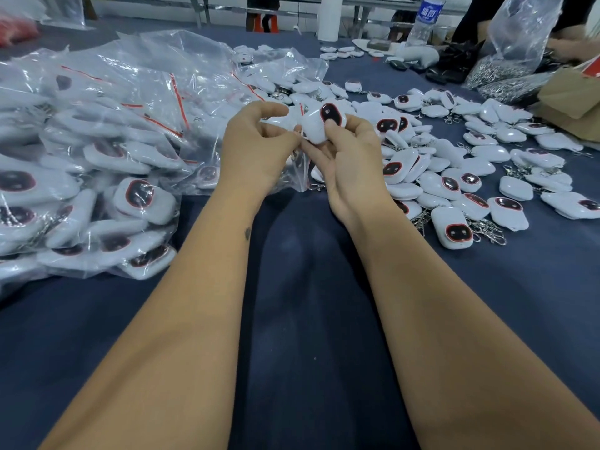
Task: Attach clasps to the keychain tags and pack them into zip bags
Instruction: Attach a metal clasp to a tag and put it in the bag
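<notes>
We hold both hands together above the middle of the counter (292, 319), which is covered in dark blue cloth. Our right hand (352, 170) grips a white keychain tag (319, 126) between thumb and curled fingers, its dark oval window with a red rim turned up toward us. Our left hand (256, 147) meets it from the side, fingertips pinched at the tag's lower left edge; what it pinches there is too small for us to tell. Both forearms reach in bare from the bottom of the view.

Just behind and to the left of our hands lies a heap of clear zip bags (107, 125) with red seal strips, filled with more white tags, spreading to the left edge of the counter. To the right, a loose pile of tags (461, 177) is scattered across the cloth, many with metal clasps (488, 230) and short chains already on them, some face up and some face down.

Farther back on the right, a clear plastic bag (519, 37) stands open over a mound of metal clasps, beside brown cardboard (571, 95). A water bottle (425, 21) with a blue label stands near the far edge, with a white roll (329, 17) to its left and a few more tags lying near them.
</notes>
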A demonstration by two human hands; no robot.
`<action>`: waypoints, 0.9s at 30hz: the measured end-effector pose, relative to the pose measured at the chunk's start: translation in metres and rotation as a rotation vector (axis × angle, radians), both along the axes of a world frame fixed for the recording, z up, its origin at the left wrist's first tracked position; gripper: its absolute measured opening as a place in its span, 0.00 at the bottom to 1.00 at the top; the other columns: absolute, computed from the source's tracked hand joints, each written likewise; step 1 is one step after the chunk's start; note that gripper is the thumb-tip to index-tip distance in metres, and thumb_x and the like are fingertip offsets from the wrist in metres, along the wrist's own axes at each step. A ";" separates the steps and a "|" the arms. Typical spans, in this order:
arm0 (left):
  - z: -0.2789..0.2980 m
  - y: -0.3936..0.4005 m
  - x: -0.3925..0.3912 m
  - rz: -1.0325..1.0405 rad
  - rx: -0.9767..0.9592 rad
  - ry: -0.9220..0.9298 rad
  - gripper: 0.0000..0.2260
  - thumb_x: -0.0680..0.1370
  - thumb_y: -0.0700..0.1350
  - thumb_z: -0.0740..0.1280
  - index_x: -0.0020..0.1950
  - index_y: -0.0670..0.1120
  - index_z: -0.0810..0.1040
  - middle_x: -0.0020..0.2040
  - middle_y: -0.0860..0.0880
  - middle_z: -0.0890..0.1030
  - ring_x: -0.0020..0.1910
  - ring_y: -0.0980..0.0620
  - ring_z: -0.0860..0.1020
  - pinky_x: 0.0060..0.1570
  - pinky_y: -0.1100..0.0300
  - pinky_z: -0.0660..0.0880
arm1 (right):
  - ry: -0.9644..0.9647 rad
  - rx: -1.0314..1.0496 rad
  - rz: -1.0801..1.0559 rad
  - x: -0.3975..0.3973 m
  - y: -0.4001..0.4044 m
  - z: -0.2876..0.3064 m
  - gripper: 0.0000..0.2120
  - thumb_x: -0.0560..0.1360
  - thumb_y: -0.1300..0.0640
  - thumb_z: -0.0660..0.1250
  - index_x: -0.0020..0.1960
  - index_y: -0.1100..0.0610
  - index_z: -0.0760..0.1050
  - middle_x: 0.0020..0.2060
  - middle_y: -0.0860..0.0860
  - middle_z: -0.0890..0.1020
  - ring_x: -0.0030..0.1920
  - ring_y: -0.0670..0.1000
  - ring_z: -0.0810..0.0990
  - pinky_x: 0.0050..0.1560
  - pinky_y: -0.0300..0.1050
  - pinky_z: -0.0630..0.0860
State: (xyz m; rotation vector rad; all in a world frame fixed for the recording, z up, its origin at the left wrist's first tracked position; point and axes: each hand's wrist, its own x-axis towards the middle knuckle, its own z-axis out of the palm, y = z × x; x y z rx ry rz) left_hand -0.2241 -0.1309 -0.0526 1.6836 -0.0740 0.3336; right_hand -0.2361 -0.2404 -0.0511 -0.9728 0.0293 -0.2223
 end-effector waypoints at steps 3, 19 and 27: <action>0.001 0.001 0.000 0.056 0.016 -0.081 0.13 0.71 0.36 0.70 0.50 0.52 0.78 0.32 0.54 0.76 0.30 0.59 0.74 0.38 0.61 0.74 | 0.000 -0.234 -0.064 -0.001 0.001 -0.002 0.04 0.80 0.66 0.62 0.51 0.59 0.69 0.44 0.57 0.80 0.39 0.48 0.84 0.54 0.48 0.82; 0.009 -0.001 -0.011 0.387 0.039 -0.341 0.10 0.73 0.39 0.65 0.41 0.55 0.77 0.40 0.55 0.79 0.37 0.56 0.72 0.42 0.64 0.71 | -0.042 -1.147 -0.151 -0.005 0.009 -0.012 0.10 0.75 0.58 0.64 0.50 0.47 0.82 0.30 0.43 0.75 0.39 0.45 0.73 0.61 0.53 0.72; 0.003 -0.014 -0.012 0.232 0.288 -0.297 0.11 0.73 0.40 0.62 0.42 0.56 0.77 0.49 0.53 0.78 0.42 0.60 0.74 0.45 0.66 0.70 | -0.037 -1.031 -0.044 -0.009 0.015 -0.009 0.18 0.75 0.68 0.58 0.31 0.52 0.68 0.27 0.46 0.69 0.37 0.47 0.68 0.42 0.43 0.68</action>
